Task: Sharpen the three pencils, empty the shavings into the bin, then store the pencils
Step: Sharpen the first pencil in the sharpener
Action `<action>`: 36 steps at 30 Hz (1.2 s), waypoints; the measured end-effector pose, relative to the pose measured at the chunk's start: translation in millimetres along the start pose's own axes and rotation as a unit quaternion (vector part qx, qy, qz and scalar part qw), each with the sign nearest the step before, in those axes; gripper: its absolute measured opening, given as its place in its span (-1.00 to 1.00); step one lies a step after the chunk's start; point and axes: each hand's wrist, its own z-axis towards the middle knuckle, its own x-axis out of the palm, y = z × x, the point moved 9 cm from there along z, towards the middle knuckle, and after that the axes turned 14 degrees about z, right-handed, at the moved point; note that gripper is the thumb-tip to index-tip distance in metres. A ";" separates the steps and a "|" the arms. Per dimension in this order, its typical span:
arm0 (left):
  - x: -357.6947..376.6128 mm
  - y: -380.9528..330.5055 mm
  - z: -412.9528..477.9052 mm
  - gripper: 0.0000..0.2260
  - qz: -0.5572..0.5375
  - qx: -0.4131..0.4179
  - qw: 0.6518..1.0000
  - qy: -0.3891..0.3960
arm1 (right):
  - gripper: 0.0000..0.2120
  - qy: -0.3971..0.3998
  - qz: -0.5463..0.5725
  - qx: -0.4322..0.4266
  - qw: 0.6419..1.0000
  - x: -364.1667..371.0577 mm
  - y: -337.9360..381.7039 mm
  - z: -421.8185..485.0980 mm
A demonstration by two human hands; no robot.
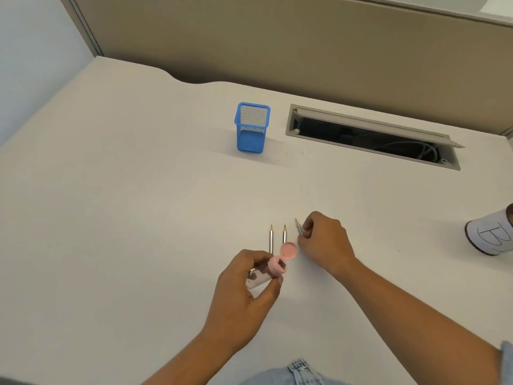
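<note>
Three pencils lie on the white desk, tips pointing away from me. The left pencil (271, 237) and the middle pencil (284, 234) lie side by side, their near ends hidden behind a pink sharpener (274, 269). My left hand (244, 295) grips that sharpener, whose round lid (289, 250) is flipped up. My right hand (324, 240) pinches the right pencil (298, 227) at its shaft; only its tip end shows. A blue mesh pencil holder (252, 128) stands upright farther back.
An open cable slot (372, 137) with wires is sunk into the desk at the back right. A white paper-wrapped container (491, 232) marked with a letter stands at the right edge. A beige partition runs along the back.
</note>
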 end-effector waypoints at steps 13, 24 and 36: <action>-19.9 -12.5 -1.0 -0.71 0.003 -0.007 1.000 -0.029 | -0.85 -0.009 0.327 -0.024 0.945 -91.6 34.6 -106.3; -24.9 -60.2 -24.5 -0.83 0.003 0.078 0.996 -0.048 | -0.78 -0.006 0.236 -0.164 0.958 -107.4 74.1 -188.4; -20.3 -89.2 -38.2 -0.80 0.061 0.165 0.983 -0.045 | -0.77 -0.029 0.090 -0.259 0.961 -120.1 91.5 -218.0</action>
